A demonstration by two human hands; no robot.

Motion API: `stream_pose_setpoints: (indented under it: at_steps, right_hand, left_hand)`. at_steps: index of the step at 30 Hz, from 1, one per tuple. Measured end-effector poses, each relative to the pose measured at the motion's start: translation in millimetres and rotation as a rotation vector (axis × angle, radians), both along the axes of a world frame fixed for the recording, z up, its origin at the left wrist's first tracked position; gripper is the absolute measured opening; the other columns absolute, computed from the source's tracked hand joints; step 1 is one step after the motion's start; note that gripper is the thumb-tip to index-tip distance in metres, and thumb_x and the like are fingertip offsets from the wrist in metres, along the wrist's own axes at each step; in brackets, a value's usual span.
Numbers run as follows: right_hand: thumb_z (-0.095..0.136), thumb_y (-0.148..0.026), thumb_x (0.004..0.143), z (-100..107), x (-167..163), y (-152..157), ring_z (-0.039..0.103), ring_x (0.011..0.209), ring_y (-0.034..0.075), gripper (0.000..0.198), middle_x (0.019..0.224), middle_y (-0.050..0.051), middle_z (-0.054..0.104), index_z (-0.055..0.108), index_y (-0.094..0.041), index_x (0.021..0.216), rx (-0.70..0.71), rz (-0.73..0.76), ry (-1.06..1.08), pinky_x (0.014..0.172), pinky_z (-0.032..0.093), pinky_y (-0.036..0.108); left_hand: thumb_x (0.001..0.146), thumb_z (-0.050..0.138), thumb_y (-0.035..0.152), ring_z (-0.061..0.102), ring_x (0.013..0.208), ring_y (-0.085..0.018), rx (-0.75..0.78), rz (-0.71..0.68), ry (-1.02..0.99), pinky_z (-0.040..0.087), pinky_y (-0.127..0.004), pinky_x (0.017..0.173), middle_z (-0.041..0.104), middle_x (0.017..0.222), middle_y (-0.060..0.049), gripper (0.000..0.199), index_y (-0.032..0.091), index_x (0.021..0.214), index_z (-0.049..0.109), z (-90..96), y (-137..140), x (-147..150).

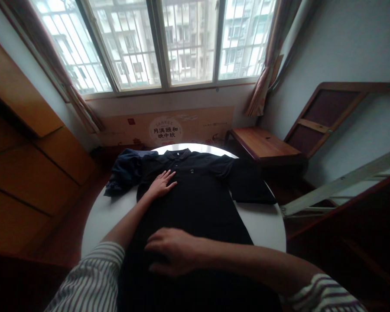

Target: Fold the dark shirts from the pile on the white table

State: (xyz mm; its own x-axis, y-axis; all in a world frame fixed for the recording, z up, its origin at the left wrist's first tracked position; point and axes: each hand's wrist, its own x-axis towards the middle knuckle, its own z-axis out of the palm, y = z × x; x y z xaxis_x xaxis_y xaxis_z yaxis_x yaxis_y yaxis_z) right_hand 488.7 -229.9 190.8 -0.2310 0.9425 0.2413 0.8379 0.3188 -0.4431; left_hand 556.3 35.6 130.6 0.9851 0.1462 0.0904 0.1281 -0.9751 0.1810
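Note:
A black polo shirt (201,203) lies spread front up on a round white table (100,225), its collar toward the window and its lower part reaching toward me. My left hand (162,184) rests flat on the chest of the shirt, fingers spread. Nearer to me, my right hand (170,251) is over the lower part of the shirt with its fingers apart and nothing in them; whether it touches the cloth I cannot tell. A crumpled dark blue garment (125,169) sits left of the shirt. Right of it lies a folded black cloth (251,182).
A small wooden table (264,143) stands beyond, at the right. A large flattened carton with printed characters (165,125) leans below the window (188,43). Wooden cabinets (19,173) line the left side. A pale metal frame (344,182) slants at the right.

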Motion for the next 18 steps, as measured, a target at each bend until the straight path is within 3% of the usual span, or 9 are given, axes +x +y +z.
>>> stream_pose_setpoints:
  at_steps: [2,4,6,7,9,11,15,18]
  right_hand:
    - [0.051,-0.04,0.096,17.9,58.1,-1.0,0.063,0.105,0.022,0.033,0.114,0.012,0.067,0.065,-0.016,0.114,-0.011,-0.448,0.025,0.093,0.048,0.034]
    - [0.049,-0.036,0.098,33.4,123.9,-7.9,0.059,0.113,0.026,0.034,0.117,0.017,0.064,0.065,-0.013,0.116,-0.047,-0.885,-0.05,0.101,0.043,0.038]
    - [0.056,-0.04,0.093,43.1,185.0,-18.8,0.05,0.126,0.033,0.044,0.131,0.023,0.056,0.06,-0.008,0.124,-0.184,-1.31,-0.074,0.106,0.038,0.042]
    - [0.06,-0.041,0.091,45.3,210.8,-24.4,0.047,0.129,0.038,0.055,0.135,0.029,0.051,0.055,-0.001,0.128,-0.227,-1.407,-0.057,0.105,0.038,0.046]
    - [0.062,-0.045,0.089,44.9,250.3,-33.4,0.049,0.127,0.04,0.066,0.132,0.033,0.052,0.052,0.005,0.13,-0.29,-1.507,-0.008,0.103,0.041,0.047]
    - [0.063,-0.05,0.087,40.1,274.7,-37.0,0.057,0.119,0.037,0.069,0.126,0.03,0.058,0.053,0.004,0.129,-0.329,-1.538,0.057,0.096,0.047,0.042]
    - [0.071,-0.046,0.08,30.3,296.1,-29.4,0.067,0.098,0.028,0.069,0.113,0.022,0.066,0.052,-0.003,0.131,-0.334,-1.571,0.164,0.079,0.055,0.035]
    - [0.077,-0.033,0.074,31.7,300.7,-17.6,0.067,0.095,0.029,0.07,0.11,0.022,0.066,0.049,-0.003,0.131,-0.267,-1.56,0.19,0.078,0.054,0.033]
  left_hand:
    - [0.096,0.033,0.066,0.021,0.149,-0.028,-0.001,0.006,-0.017,0.022,-0.043,0.12,0.025,0.162,-0.005,0.071,0.027,0.154,0.032,-1.4,-0.8,-0.6]
    - [0.095,0.033,0.067,0.022,0.149,-0.028,-0.007,0.009,-0.022,0.021,-0.044,0.12,0.026,0.162,-0.005,0.071,0.027,0.154,0.033,-2.3,-0.8,-0.6]
    - [0.094,0.033,0.068,0.022,0.149,-0.028,-0.018,0.008,-0.02,0.022,-0.044,0.12,0.026,0.161,-0.004,0.071,0.027,0.153,0.033,-2.6,-0.5,-0.1]
    - [0.094,0.033,0.068,0.022,0.149,-0.028,-0.022,0.008,-0.021,0.022,-0.044,0.12,0.026,0.161,-0.004,0.072,0.028,0.153,0.034,-2.5,-0.4,0.2]
    - [0.094,0.034,0.068,0.022,0.149,-0.027,-0.029,0.012,-0.027,0.022,-0.043,0.12,0.027,0.161,-0.003,0.071,0.028,0.153,0.035,-1.8,-0.8,0.5]
    - [0.094,0.034,0.068,0.022,0.149,-0.027,-0.031,0.017,-0.028,0.022,-0.042,0.12,0.027,0.161,-0.003,0.071,0.028,0.152,0.036,-0.5,-2.0,0.5]
    - [0.094,0.035,0.066,0.023,0.149,-0.027,-0.022,0.023,-0.027,0.022,-0.042,0.12,0.028,0.161,-0.005,0.07,0.026,0.152,0.037,1.8,-4.6,0.1]
    - [0.095,0.036,0.065,0.024,0.148,-0.028,-0.023,0.019,-0.034,0.023,-0.043,0.119,0.028,0.161,-0.006,0.069,0.026,0.151,0.038,2.0,-5.2,-0.1]
